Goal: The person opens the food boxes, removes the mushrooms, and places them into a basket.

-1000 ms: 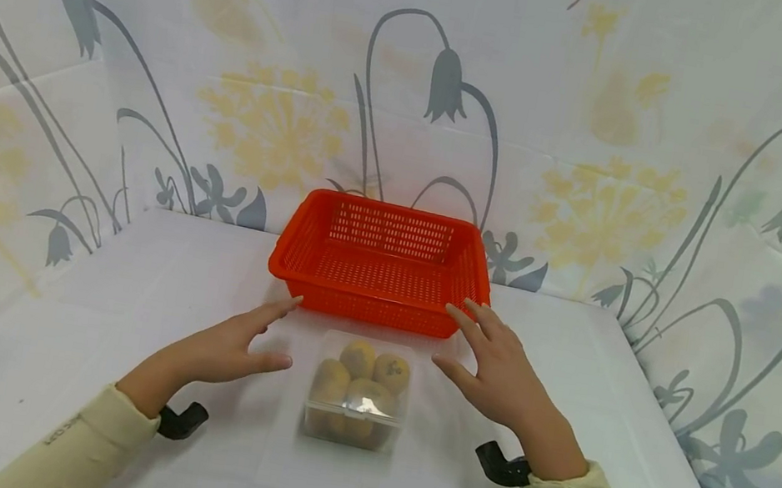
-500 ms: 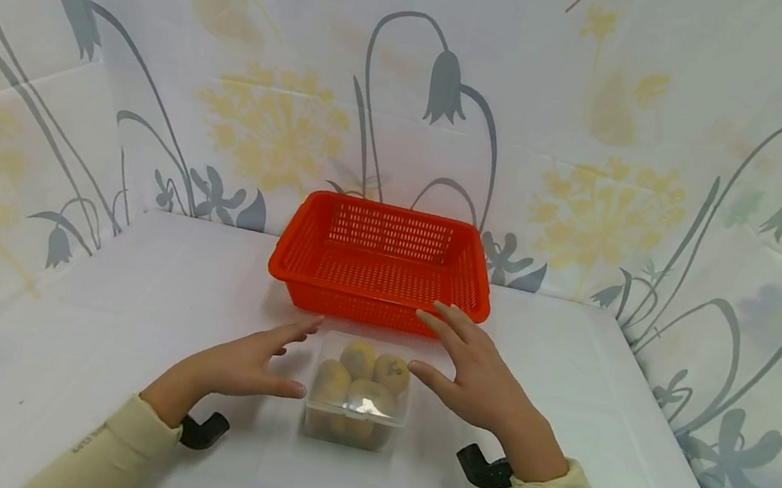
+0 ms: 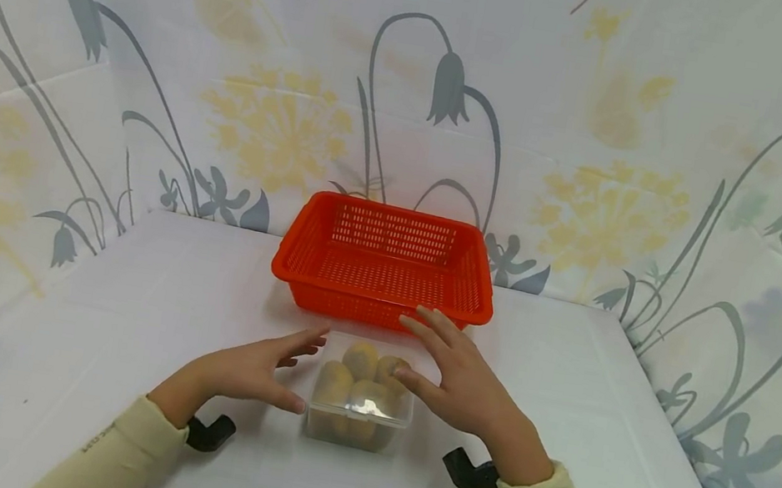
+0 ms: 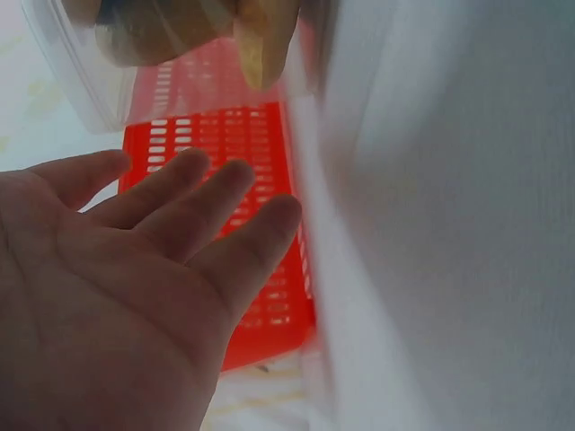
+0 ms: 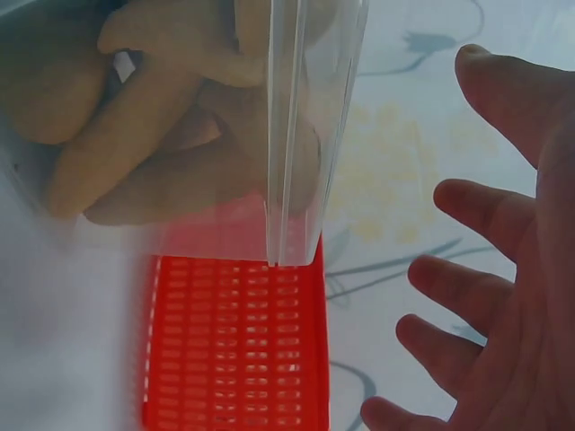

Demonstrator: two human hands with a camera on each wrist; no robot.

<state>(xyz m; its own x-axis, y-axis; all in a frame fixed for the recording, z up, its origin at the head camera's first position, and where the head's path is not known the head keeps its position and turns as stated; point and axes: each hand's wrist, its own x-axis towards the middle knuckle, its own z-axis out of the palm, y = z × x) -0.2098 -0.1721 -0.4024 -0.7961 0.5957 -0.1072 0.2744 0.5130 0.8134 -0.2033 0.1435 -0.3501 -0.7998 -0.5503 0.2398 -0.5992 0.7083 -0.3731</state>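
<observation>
A clear lidded plastic box stands on the white cloth, filled with several yellow-brown, potato-like pieces. To its left, my left hand is held with fingers extended, its fingertips close to the box wall. My right hand hovers at the right side, fingers spread, partly covering the box's upper right corner in the head view. The right wrist view shows a gap between these fingers and the box. In the left wrist view the palm faces the camera and holds nothing.
Just behind the box sits a red perforated plastic basket, with nothing visible inside. A white cloth covers the table. Flower-printed curtains enclose the back and both sides.
Both hands have moved inward toward the box, the left one rightward and the right one leftward and slightly nearer to me. Box and basket stay where they were.
</observation>
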